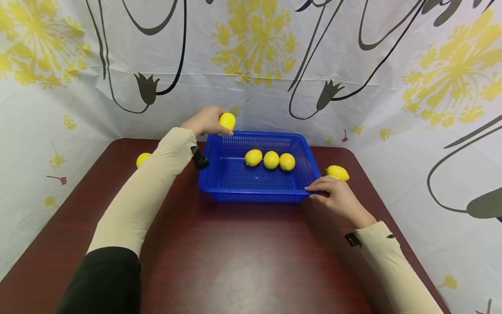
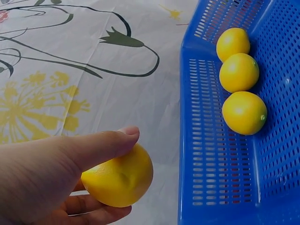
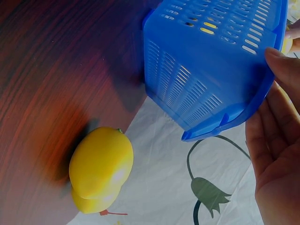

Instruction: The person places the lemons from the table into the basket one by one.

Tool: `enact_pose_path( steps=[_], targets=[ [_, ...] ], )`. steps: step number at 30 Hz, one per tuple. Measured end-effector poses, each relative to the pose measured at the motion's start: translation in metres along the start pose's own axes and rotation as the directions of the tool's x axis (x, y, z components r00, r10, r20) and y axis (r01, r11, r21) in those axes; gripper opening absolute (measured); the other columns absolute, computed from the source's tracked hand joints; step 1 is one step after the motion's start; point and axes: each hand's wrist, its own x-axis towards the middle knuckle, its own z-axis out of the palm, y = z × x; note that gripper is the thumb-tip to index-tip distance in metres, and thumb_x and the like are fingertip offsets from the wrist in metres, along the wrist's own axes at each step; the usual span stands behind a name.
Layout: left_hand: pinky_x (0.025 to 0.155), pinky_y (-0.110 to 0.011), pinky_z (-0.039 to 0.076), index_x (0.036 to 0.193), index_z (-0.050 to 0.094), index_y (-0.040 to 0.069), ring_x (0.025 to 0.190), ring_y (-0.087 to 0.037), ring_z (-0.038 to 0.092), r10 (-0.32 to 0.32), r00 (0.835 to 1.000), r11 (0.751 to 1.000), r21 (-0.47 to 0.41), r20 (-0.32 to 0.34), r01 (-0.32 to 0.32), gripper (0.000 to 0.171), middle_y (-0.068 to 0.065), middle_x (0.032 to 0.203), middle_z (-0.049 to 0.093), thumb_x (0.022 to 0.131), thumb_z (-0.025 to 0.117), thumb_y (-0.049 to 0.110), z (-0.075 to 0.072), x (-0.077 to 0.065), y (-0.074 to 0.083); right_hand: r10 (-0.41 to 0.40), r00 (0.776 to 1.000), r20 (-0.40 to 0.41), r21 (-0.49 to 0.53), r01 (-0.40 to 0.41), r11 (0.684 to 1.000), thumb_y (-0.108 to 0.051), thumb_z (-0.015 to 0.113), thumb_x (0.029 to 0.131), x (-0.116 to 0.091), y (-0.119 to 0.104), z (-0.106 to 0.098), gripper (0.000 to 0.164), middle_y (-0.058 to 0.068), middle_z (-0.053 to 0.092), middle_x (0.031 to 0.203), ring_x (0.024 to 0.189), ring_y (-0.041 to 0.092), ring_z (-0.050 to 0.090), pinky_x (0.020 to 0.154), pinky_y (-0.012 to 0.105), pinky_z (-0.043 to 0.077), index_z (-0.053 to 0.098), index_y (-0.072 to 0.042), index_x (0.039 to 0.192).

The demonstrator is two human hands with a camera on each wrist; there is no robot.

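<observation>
While right hand point(image 1: 340, 198) pinches blue perforated plastic basket point(image 1: 255, 191) at front right, left hand point(image 1: 207, 120) grips rounded yellow lemon point(image 1: 228, 121) near basket's far-left end. Step: apparently loading; next move likely needs inward carry, release.

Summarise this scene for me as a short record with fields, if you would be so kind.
Surface: reddish-brown table
Container: blue perforated basket
Basket contents: three lemons in a row
Left hand: holds another lemon near the far left corner
Right hand: pinches the rim at the near right corner
Right of basket: at least one loose lemon
Left of basket: partly hidden lemon
</observation>
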Motion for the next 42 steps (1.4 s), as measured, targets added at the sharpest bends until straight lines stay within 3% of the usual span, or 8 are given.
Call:
enact_pose_path(
  steps=[5,10,22,28,36,42],
  targets=[
    [0.083,-0.038,0.048,0.131,0.057,0.002,0.095,-0.027,0.055,0.038,0.999,0.999,0.002,-0.023,-0.038,0.061,-0.017,0.117,0.062,0.084,0.077,0.035,0.006,0.006,0.006,-0.015,1.000,-0.014,-0.001,0.015,1.000,-0.005,0.081,0.078,0.001,0.000,0.000,0.024,-0.001,0.074,0.099,0.093,0.016,0.068,0.080,0.035,0.057,0.080,-0.015,0.099],
    [0.091,-0.042,0.049,0.134,0.055,0.001,0.103,-0.030,0.057,0.038,0.999,0.999,0.000,-0.027,-0.038,0.065,-0.018,0.123,0.062,0.082,0.078,0.033,0.015,0.015,0.009,-0.008,1.000,-0.011,0.004,0.008,1.000,-0.005,0.081,0.078,0.000,0.000,0.000,0.024,-0.002,0.074,0.099,0.094,0.015,0.068,0.080,0.033,0.057,0.080,-0.016,0.100],
    [0.093,-0.043,0.049,0.138,0.052,0.002,0.106,-0.030,0.058,0.066,0.998,0.998,0.014,0.010,-0.066,0.069,-0.016,0.126,0.062,0.083,0.078,0.034,0.043,0.035,0.010,-0.004,1.000,-0.013,0.011,0.005,1.000,-0.004,0.081,0.078,0.000,0.002,0.001,0.025,-0.001,0.074,0.100,0.094,0.015,0.067,0.079,0.032,0.056,0.080,-0.015,0.101],
    [0.094,-0.043,0.049,0.138,0.053,0.002,0.107,-0.031,0.058,0.047,0.999,0.999,-0.014,0.023,-0.047,0.067,-0.017,0.126,0.061,0.083,0.079,0.031,0.052,0.040,0.010,-0.005,1.000,-0.010,0.012,0.005,1.000,-0.005,0.081,0.079,0.000,0.002,0.001,0.024,-0.002,0.074,0.100,0.094,0.015,0.067,0.079,0.032,0.057,0.079,-0.015,0.101],
    [0.091,-0.042,0.050,0.131,0.057,0.003,0.103,-0.029,0.058,0.020,0.999,0.999,0.026,0.041,-0.021,0.061,-0.015,0.121,0.063,0.082,0.080,0.033,0.066,0.045,0.012,-0.005,1.000,-0.007,0.018,0.005,1.000,-0.004,0.080,0.079,0.000,0.002,0.001,0.024,-0.001,0.074,0.100,0.094,0.016,0.067,0.078,0.032,0.057,0.079,-0.013,0.101],
    [0.092,-0.042,0.051,0.135,0.054,0.004,0.107,-0.029,0.058,-0.019,0.998,0.999,0.033,0.060,0.017,0.065,-0.014,0.126,0.060,0.082,0.079,0.033,0.075,0.047,0.013,-0.007,1.000,-0.011,0.021,0.008,1.000,-0.005,0.081,0.079,0.000,0.003,0.002,0.024,-0.002,0.074,0.100,0.093,0.015,0.067,0.078,0.030,0.057,0.079,-0.015,0.101]
  ],
)
